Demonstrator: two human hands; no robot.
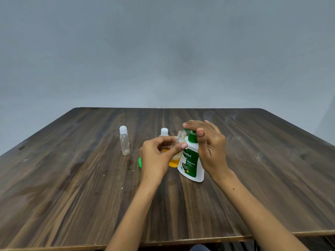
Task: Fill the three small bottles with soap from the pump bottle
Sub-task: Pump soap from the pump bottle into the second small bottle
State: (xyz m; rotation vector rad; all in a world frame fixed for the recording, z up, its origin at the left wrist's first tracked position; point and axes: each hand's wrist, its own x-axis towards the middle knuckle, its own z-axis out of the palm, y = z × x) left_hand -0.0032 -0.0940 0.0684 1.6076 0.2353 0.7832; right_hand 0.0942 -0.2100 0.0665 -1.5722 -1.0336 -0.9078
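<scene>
White and green, the pump bottle [191, 164] stands on the dark wood-grain tabletop [72, 187] with its label facing the camera: "Dettol" in white script on a green shield, "ORIGINAL" beneath it, then a small "99.9%" and an orange cross near the base; the finer print is too small to read. The right hand [208, 147] lies over the green pump head [192, 137], its fingers straight and laid flat across the top, the thumb hanging down in front of the collar, so this grip is a flat press rather than a clasp. Just to the left of it, the left hand [156, 156] pinches an open small bottle [178, 147] between thumb and curled fingers, holding it tilted so that its uncapped threaded neck sits right beside the pump's spout; amber-yellow soap shows in its lower part, below the thumb. Behind the left hand's grip stands a second small bottle [164, 132], white-capped and mostly hidden by the fingers. Farther left of that grip, well apart, a third small bottle [124, 140] stands upright, clear, with a white cap on. A green cap [140, 162] lies on the tabletop touching the outer edge of the left hand.
</scene>
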